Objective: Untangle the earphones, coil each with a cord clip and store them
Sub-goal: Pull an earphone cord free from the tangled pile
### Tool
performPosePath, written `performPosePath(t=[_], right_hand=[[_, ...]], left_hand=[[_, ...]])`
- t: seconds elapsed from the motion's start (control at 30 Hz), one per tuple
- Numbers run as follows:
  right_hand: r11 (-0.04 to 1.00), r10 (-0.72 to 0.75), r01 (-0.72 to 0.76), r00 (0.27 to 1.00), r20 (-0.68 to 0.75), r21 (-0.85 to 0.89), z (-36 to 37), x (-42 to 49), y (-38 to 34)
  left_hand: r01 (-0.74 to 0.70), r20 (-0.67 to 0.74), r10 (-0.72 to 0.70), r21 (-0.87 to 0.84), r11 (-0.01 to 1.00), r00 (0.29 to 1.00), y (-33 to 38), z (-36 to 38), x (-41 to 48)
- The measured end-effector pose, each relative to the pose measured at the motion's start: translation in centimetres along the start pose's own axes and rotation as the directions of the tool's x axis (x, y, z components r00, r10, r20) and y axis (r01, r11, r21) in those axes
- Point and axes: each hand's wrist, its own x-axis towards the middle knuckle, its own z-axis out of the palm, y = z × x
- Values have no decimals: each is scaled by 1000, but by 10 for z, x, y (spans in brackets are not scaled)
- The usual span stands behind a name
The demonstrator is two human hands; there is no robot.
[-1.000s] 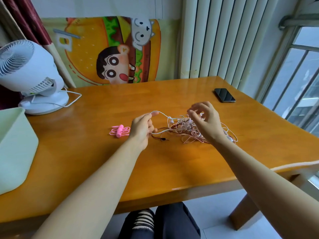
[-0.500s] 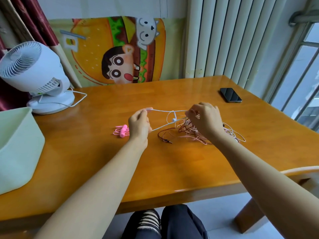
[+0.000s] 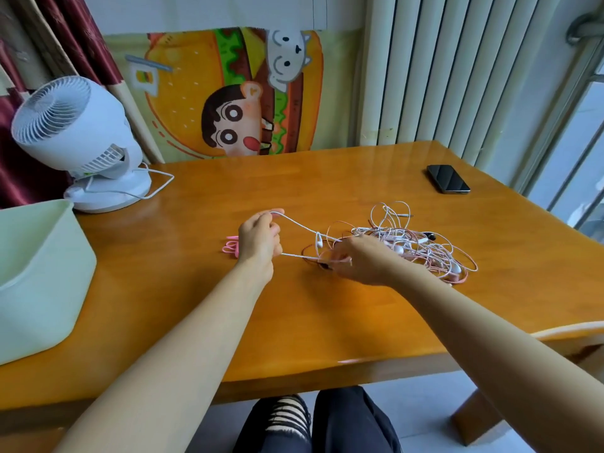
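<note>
Orange wooden surface [image 3: 327, 322], cartoon poster and radiator behind. Tangle of earphones [image 3: 418, 246], with white, pink and dark cords, lies right of centre. Left hand [image 3: 260, 241] is curled round a white cord [image 3: 299, 225] running taut into the tangle. Right hand [image 3: 362, 259] pinches cords at the tangle's near-left edge. Pink cord clips [image 3: 231, 248] lie just beside the left hand. Pale green bin [image 3: 39, 273] far left; fan [image 3: 78, 142] and phone [image 3: 447, 179] at back.
</note>
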Motion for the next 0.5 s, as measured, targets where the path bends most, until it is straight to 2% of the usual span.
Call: performPosePath(t=[0.03,0.07,0.1,0.13,0.17,0.2,0.27,0.37,0.43,0.5], right_hand=[[988,60,-70,995,-78,-138,1,2,3],[961,93,-143,973,-213,-237,0,3,6],[939,96,-203,930,-354,-278,-2,4,6],[938,91,-230,884,-459,-258,-3,5,7],[955,110,-231,859,-500,-187,-6,6,7],[970,164,-229,863,-478,-80,-10,5,9],[974,224,-214,914,-338,67,-16,0,15],[987,158,-143,951,-264,74,-21,-7,20],[990,140,-133,961,-240,44,-18,-6,18],[988,144,-129,962,-230,80,-15,-4,18]], left_hand=[[-30,-8,30,36,999,1000,0,-1,0],[-53,-7,53,77,996,999,-1,-2,0],[-74,-2,74,120,990,997,-3,-2,0],[-100,5,100,169,980,995,-5,-1,1],[-134,9,136,236,962,991,-7,-1,3],[-174,14,179,324,930,984,-8,-2,5],[-250,44,264,497,831,964,-9,-7,10],[-287,72,318,642,711,946,-11,-13,15],[-254,44,307,679,689,951,-10,-12,16],[-209,6,274,661,721,962,-11,-12,17]])
